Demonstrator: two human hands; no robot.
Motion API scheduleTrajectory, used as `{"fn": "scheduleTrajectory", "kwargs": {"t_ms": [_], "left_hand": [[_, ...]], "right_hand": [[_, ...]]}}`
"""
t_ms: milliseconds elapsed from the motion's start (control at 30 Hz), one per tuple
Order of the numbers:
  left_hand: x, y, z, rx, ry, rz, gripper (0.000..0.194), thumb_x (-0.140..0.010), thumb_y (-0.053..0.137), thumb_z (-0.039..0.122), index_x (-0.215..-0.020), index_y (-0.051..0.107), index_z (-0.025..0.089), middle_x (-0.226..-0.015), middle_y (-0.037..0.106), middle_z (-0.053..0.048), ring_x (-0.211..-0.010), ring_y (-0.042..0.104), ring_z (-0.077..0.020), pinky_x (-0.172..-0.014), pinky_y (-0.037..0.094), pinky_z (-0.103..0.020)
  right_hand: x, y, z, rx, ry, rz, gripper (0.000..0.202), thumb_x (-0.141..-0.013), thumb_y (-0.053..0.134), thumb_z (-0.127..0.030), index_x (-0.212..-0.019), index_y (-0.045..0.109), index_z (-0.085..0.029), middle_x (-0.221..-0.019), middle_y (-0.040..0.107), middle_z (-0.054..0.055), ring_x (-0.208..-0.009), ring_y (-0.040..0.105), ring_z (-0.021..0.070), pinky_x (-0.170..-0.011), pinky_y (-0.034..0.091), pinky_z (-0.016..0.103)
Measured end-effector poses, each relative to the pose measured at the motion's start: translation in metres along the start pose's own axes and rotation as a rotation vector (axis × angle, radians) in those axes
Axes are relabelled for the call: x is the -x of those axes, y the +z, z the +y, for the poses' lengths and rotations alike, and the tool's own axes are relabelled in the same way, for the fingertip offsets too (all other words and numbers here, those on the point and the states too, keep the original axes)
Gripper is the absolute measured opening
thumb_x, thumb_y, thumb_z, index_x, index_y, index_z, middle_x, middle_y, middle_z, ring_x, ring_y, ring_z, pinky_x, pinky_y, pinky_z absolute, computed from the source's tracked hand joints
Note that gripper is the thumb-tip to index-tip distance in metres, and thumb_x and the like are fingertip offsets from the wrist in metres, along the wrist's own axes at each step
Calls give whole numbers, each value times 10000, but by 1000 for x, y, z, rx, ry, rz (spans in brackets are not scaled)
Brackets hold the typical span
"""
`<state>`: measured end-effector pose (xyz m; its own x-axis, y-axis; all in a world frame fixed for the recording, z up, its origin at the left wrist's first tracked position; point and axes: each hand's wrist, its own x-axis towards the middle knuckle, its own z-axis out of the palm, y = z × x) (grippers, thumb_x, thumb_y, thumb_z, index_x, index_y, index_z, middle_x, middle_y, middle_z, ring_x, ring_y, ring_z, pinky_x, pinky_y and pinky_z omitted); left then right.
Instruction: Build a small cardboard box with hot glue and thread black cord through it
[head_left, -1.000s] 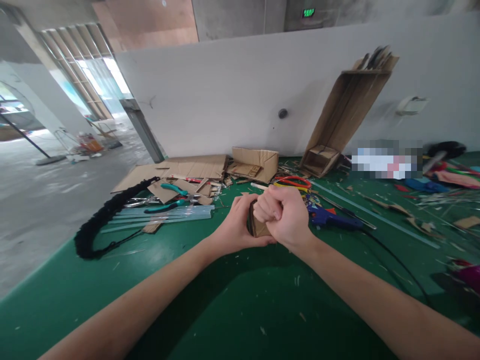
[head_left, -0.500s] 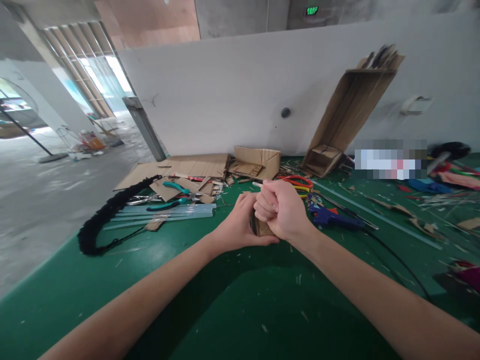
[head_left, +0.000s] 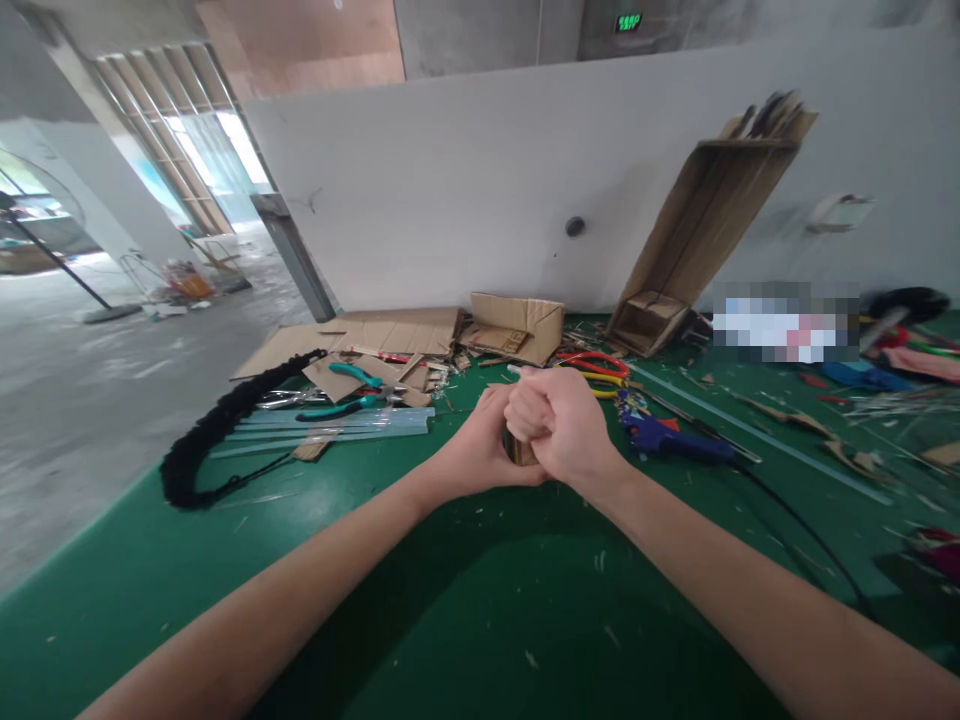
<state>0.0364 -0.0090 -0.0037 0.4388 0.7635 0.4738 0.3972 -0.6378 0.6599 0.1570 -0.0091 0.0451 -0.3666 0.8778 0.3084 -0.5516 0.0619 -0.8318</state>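
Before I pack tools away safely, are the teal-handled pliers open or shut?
Open, judging by the handles: those of the teal-handled pliers spread wide apart. The tips are too small to judge.

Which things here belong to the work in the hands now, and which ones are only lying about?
In the work:
small cardboard piece, in left hand
right hand, closed against it
white stick by the fist, perhaps held

Seemingly just lying about:
pliers
glue gun
black fuzzy strip

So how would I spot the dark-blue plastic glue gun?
Find the green tabletop by the pale wall. Just right of the person's bare right hand lies the dark-blue glue gun; unlike its neighbours, it trails a black cord.
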Motion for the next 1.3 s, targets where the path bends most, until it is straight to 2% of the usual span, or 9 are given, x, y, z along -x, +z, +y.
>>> {"fn": "scheduleTrajectory", "kwargs": {"t_ms": [100, 300, 500, 700, 833, 967, 1100, 1200, 1300], "left_hand": [[-1, 2, 0, -19, 6, 31, 637, -600, 766, 332, -1155, 477, 210, -1128, 543, -81, -1065, 507, -285, -930, 420, -451], [-2, 2, 1, 36, -40, -4, 614, -627, 765, 411, -1133, 503, 184, -1131, 559, -110, -1081, 515, -305, -934, 426, -485], [0, 1, -2, 22, -71, 3, 829, -599, 787, 464, -1288, 392, 229, -1255, 503, -118, -1124, 498, -306, -908, 454, -473], [1, 3, -3, 37, -82, 3, 771, -599, 786, 464, -1236, 428, 218, -1165, 536, -103, -1081, 517, -291, -909, 452, -466], [1, 4, -1, 35, -58, 21, 695, -588, 796, 441, -1164, 479, 214, -1091, 551, -87, -1034, 528, -286, -898, 451, -472], [2, 6, -2, 53, -62, 48, 725, -589, 795, 403, -1204, 463, 212, -1109, 554, -87, -1032, 533, -278, -907, 450, -452], [1, 7, -4, 64, -58, 77, 693, -600, 778, 345, -1198, 463, 195, -1153, 551, -101, -1048, 537, -272, -916, 447, -434], [0, 4, -2, 72, -47, 81, 689, -588, 762, 312, -1193, 463, 174, -1165, 547, -118, -1070, 531, -283, -941, 435, -441], [0, -3, 2, 69, -88, 39, 599, -675, 643, 296, -1221, 436, 161, -1190, 536, -124, -1097, 521, -283, -980, 409, -457]], "right_hand": [[-2, 3, -4, -123, -10, 91, 448, -749, 451, -241, -345, 259, -213, -330, 142, -83, -321, 118, 51, -361, 90, 248], [0, 11, -18, 79, -137, -12, 484, -854, 461, -238, -388, 334, -201, -377, 237, -71, -370, 215, 62, -406, 174, 254], [-2, 1, -31, -65, -111, 29, 516, -813, 504, -276, -357, 274, -200, -348, 161, -81, -343, 134, 54, -378, 120, 251], [-1, -1, -23, -75, -61, 16, 493, -778, 511, -288, -341, 299, -200, -333, 194, -76, -323, 158, 51, -375, 110, 253], [-1, -3, -10, -27, -96, -20, 488, -808, 473, -253, -353, 304, -200, -347, 190, -74, -346, 168, 58, -394, 124, 261], [3, -10, 2, 174, -243, -25, 463, -836, 437, -222, -400, 281, -203, -386, 221, -62, -394, 213, 76, -427, 173, 275], [10, -15, 2, 553, -355, -50, 407, -846, 402, -197, -471, 245, -211, -446, 236, -55, -438, 236, 89, -457, 200, 284], [17, -15, -3, 875, -522, -235, 358, -843, 357, -168, -499, 269, -210, -469, 281, -46, -455, 260, 95, -479, 223, 284], [21, -14, -3, 1157, -758, -481, 307, -814, 361, -159, -509, 352, -202, -476, 378, -21, -478, 306, 111, -493, 234, 291]]}}
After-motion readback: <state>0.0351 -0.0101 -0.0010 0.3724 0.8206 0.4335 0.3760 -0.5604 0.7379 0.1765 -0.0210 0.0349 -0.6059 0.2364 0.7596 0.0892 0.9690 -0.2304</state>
